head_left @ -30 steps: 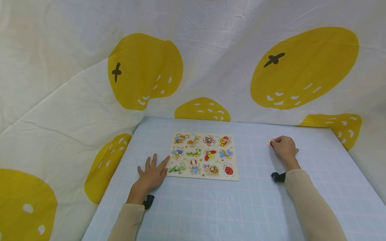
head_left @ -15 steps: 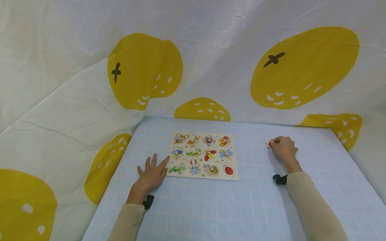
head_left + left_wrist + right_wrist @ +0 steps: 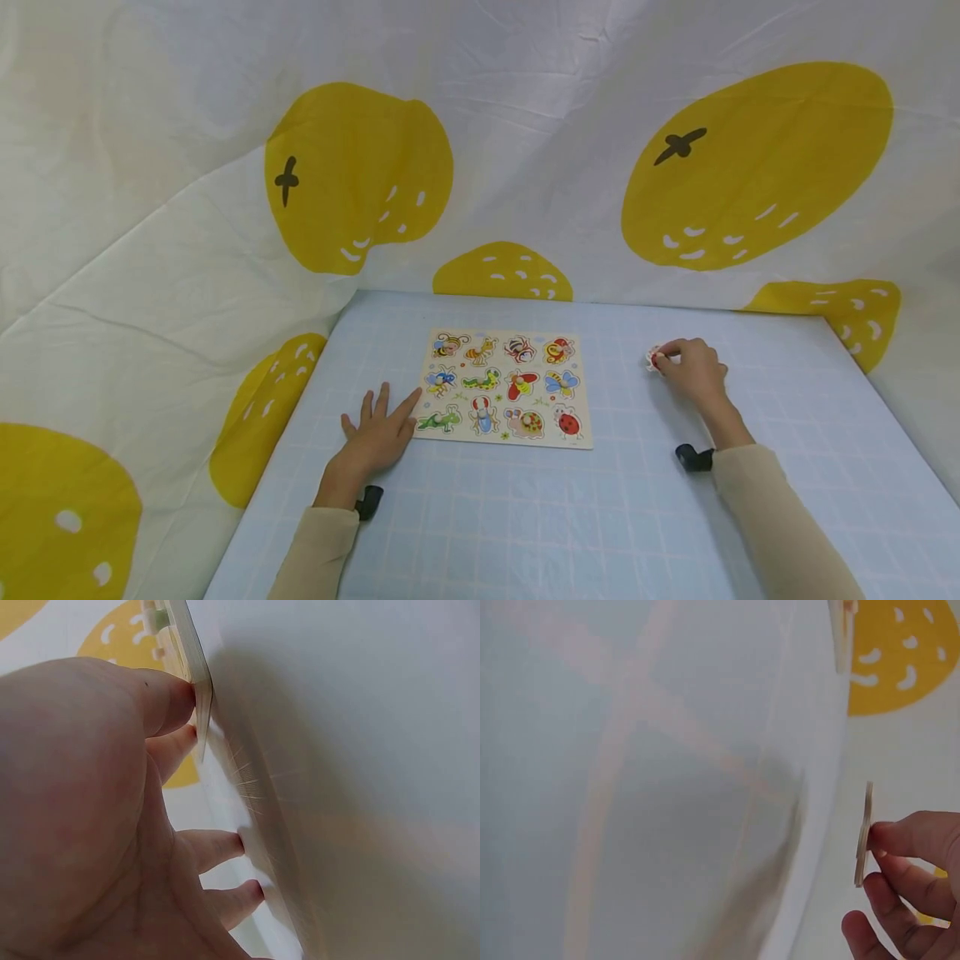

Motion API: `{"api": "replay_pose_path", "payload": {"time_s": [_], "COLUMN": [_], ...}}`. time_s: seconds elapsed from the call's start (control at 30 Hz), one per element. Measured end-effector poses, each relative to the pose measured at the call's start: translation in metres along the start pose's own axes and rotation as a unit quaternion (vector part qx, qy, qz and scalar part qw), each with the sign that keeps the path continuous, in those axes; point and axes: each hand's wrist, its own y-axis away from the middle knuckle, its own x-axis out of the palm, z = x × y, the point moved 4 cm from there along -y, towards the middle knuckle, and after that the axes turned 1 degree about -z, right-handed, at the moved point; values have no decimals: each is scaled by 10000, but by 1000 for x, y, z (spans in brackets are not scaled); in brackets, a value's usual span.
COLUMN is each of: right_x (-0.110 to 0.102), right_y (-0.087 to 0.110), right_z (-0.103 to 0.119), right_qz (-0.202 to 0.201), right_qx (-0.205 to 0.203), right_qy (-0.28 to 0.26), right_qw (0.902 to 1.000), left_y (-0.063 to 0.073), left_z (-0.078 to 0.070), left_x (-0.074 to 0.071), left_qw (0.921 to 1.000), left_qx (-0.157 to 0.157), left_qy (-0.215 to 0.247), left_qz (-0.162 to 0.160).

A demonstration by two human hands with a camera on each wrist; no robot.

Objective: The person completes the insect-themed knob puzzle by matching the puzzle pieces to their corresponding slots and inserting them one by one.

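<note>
A wooden insect puzzle board (image 3: 467,404) lies flat on the table, left of centre in the head view. Its colourful pieces include bees, a caterpillar and a snail. My left hand (image 3: 378,437) rests by the board's lower left corner with fingers spread, and in the left wrist view its thumb and a finger touch the board's edge (image 3: 201,690). To the right of the board, my right hand (image 3: 697,372) pinches a small red and white puzzle piece (image 3: 650,360). The right wrist view shows that thin piece (image 3: 863,844) edge-on, held above the table; its picture is hidden there.
A pale blue checked cloth (image 3: 525,517) covers the table. White fabric (image 3: 525,167) with yellow fruit prints hangs behind it and along the left side. Each wrist carries a small black camera, such as the right one (image 3: 693,457).
My right hand has moved a little to the left, towards the board, with the puzzle piece between its fingers. The left hand and the board stay where they were.
</note>
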Motion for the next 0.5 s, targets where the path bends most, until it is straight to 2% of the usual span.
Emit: {"api": "replay_pose_path", "payload": {"time_s": [0.27, 0.5], "right_x": [2, 3], "right_y": [11, 21], "right_z": [23, 43], "right_qz": [-125, -139], "right_qx": [-495, -675], "right_qy": [-43, -61], "right_qw": [9987, 9976], "left_y": [1, 1], "left_z": [0, 0], "left_x": [0, 0], "left_qw": [10000, 10000], "left_qx": [10, 14], "left_qy": [12, -11], "left_qz": [12, 41]}}
